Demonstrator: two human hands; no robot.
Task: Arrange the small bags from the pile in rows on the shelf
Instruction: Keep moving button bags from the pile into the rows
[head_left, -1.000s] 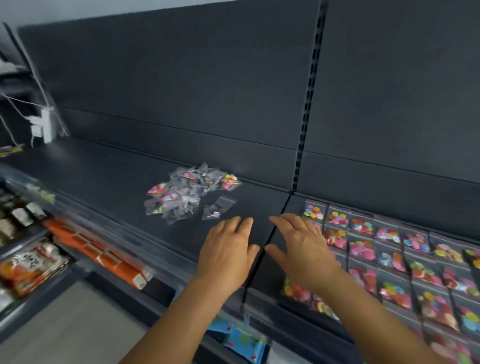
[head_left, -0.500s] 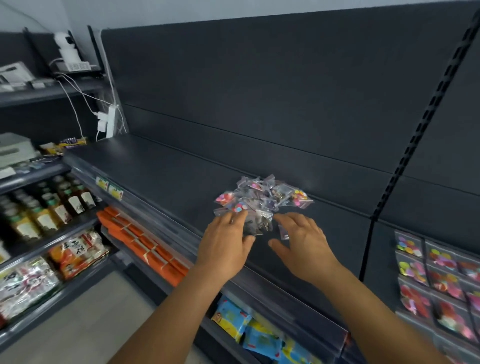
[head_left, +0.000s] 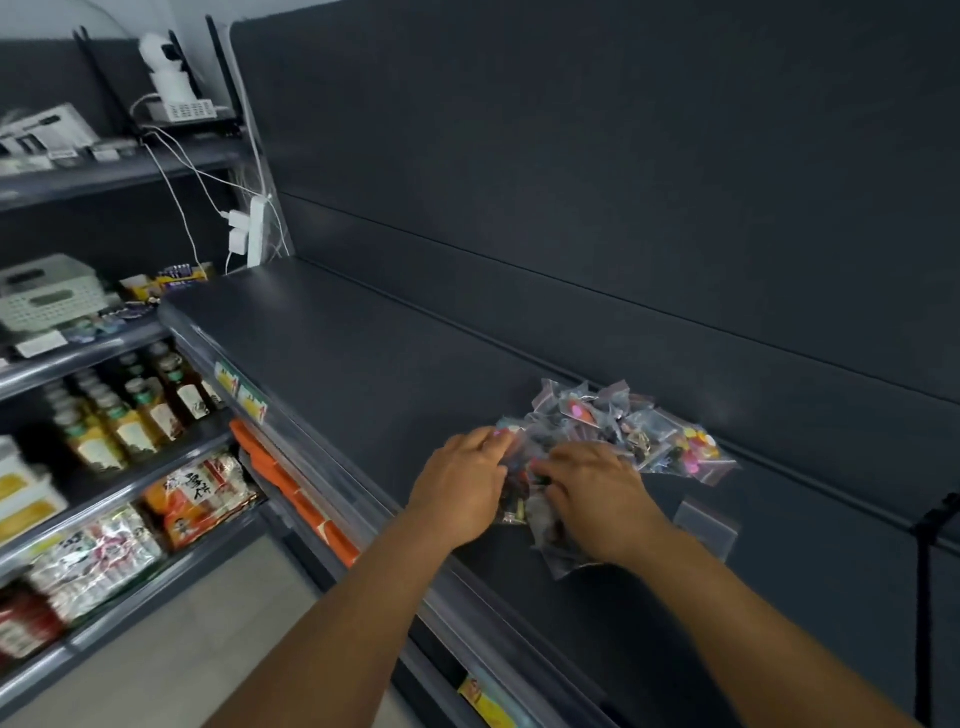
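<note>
hands (head_left: 462, 488) now gathering pile (head_left: 613, 436), rows gone

A single wide-angle camera is worn on the person's head and looks forward and down onto the dark shelf (head_left: 363, 364) from above its front edge. The view faces the shelf's back panel (head_left: 623, 182) at an angle, so the shelf runs from far left to near right. The camera sits close: both forearms enter from the bottom edge, and the pile of small bags (head_left: 613, 431) lies right of centre. Left of the shelf, lower stocked shelves (head_left: 104, 467) show. Straight lines bend near the edges.
</note>
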